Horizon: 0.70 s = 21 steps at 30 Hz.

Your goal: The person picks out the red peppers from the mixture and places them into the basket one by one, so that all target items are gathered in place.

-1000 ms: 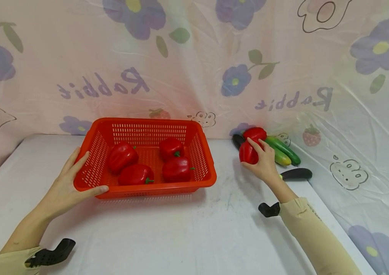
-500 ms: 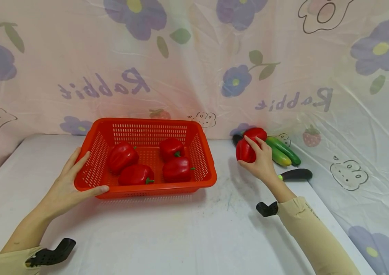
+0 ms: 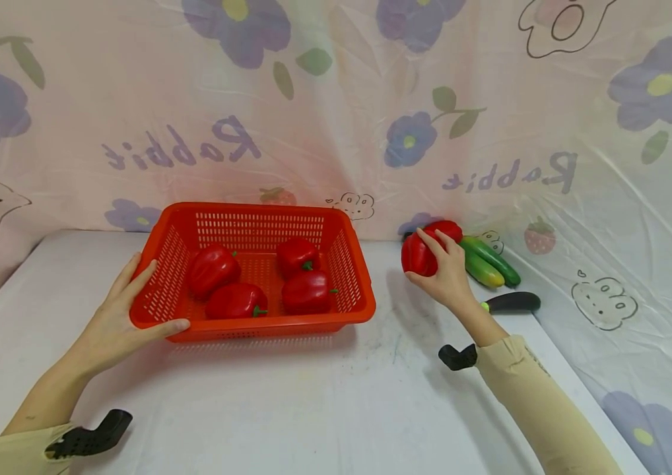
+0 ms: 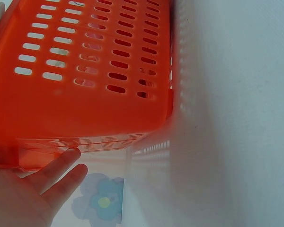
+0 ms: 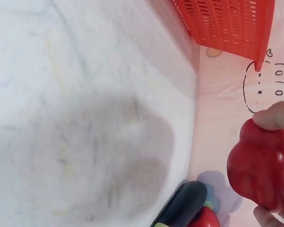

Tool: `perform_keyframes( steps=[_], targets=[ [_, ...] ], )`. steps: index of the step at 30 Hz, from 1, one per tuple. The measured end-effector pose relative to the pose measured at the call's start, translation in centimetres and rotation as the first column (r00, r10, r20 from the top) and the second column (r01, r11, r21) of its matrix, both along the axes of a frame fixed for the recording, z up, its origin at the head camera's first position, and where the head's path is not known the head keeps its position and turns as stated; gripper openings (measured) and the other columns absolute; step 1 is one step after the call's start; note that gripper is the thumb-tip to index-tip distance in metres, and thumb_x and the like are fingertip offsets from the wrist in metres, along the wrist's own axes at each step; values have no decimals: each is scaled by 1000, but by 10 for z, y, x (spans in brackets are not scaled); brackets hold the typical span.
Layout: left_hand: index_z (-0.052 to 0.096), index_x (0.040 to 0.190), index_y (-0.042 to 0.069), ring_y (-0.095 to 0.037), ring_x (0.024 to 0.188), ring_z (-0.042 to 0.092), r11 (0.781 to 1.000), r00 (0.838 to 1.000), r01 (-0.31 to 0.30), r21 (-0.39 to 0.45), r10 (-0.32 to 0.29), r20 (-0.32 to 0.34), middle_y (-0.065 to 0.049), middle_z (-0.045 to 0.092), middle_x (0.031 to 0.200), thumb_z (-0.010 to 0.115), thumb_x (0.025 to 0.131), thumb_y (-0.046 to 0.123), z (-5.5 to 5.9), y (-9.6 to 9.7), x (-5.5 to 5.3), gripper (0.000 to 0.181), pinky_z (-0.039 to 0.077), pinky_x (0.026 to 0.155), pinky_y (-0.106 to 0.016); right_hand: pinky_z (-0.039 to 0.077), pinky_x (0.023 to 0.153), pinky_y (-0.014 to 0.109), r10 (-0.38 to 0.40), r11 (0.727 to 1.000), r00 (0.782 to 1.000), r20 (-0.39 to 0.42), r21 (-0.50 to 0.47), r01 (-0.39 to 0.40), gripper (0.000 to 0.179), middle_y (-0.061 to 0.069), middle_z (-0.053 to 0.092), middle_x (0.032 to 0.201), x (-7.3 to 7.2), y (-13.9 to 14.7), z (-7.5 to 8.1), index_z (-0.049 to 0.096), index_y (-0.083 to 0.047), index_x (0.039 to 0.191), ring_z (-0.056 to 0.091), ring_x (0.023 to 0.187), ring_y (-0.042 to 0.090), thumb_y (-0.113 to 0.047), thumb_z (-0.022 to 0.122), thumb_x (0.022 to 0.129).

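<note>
Flowered sheet hangs at the back, white table under everything, nothing new with either. Red basket sits left of centre with four red peppers lying in it, same as a second ago. What's changed is over at the veg pile: my right hand has shifted a bit left and the held pepper came with it, so it's now at the pile's left edge, on the basket side. Looks lifted to me, but it's definitely outside the basket. One spare red pepper is behind it, green cucumbers beside that, a dark eggplant closer to me.

Pose-wise, my right arm is stretched well forward. Left hand is spread over the basket's left end, thumb along the front, fingers pretty straight. Right thumb's on the near side of the held pepper, fingers on the far side, pinching it.
</note>
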<state>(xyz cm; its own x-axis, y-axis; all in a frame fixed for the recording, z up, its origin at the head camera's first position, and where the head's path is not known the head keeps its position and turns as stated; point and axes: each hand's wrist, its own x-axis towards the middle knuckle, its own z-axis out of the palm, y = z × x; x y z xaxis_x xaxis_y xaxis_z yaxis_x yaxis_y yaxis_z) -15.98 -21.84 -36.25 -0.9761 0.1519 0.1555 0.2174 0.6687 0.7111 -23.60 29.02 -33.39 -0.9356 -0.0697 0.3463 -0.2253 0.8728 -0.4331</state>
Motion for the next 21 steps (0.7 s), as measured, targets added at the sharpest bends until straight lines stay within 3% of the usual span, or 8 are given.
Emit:
perform_keyframes(
  steps=[21],
  targets=[
    [10, 155, 8, -54, 140, 8, 1000, 1000, -2, -3, 2, -3, -11, -10, 161, 79, 76, 38, -2, 0, 0, 109, 31, 86, -79, 48, 91, 63, 36, 999, 999, -39, -21, -37, 83, 20, 31, 148, -3, -22, 3, 42, -19, 145, 24, 136, 42, -15, 81, 72]
  ],
)
